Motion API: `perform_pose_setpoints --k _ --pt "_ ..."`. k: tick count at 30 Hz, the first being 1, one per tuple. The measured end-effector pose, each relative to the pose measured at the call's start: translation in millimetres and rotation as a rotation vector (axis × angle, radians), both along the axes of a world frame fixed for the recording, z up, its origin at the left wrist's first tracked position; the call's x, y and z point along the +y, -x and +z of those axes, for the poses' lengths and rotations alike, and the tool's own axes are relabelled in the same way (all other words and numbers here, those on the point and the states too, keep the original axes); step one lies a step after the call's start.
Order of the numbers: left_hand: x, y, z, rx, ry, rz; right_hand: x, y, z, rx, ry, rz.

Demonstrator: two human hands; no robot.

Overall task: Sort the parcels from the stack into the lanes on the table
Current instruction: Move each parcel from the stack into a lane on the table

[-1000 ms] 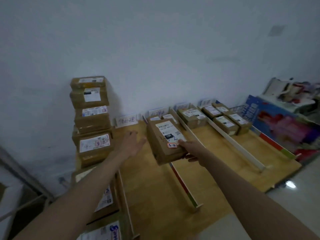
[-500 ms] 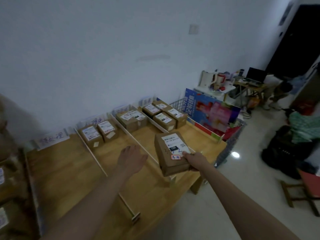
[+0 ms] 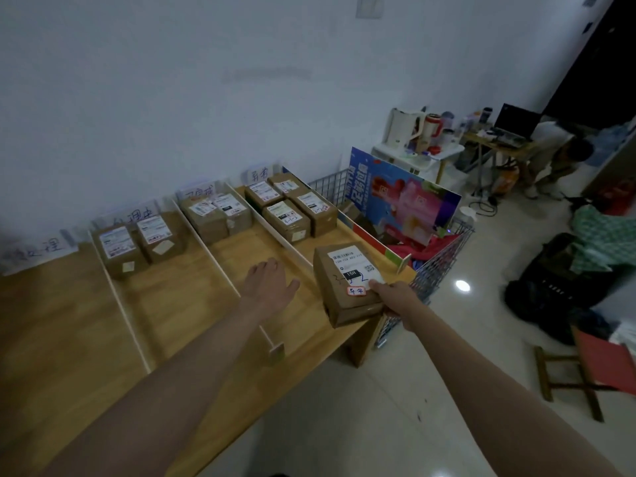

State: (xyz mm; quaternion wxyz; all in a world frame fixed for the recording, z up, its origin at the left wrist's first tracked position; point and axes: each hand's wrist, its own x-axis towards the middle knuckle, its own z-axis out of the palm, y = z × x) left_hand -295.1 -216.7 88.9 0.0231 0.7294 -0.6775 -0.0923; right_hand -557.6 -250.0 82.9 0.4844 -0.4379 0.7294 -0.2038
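Dim room, white wall, wooden bench (image 3: 179, 315) split into lanes by white dividers (image 3: 210, 253). Right hand (image 3: 395, 299) grips a brown parcel (image 3: 347, 285) at its near right corner, thumb on the label, held tilted above the bench's front right edge. Left hand (image 3: 270, 285) hovers spread, palm down, fingers relaxed, over the lane just left of it. Sorted parcels (image 3: 290, 208) sit at the far ends of three lanes, four in the rightmost. Wire basket (image 3: 437, 266) stands beside the bench.
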Motion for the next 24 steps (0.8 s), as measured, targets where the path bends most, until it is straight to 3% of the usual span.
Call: perform_pose_setpoints --k 12,24 --pt "-116 31 -54 0.034 0.002 0.070 -131 27 -31 -0.007 0.049 0.075" --pt "-218 10 -107 0.034 0.034 0.279 -283 -5 -98 0.095 -0.117 0.388"
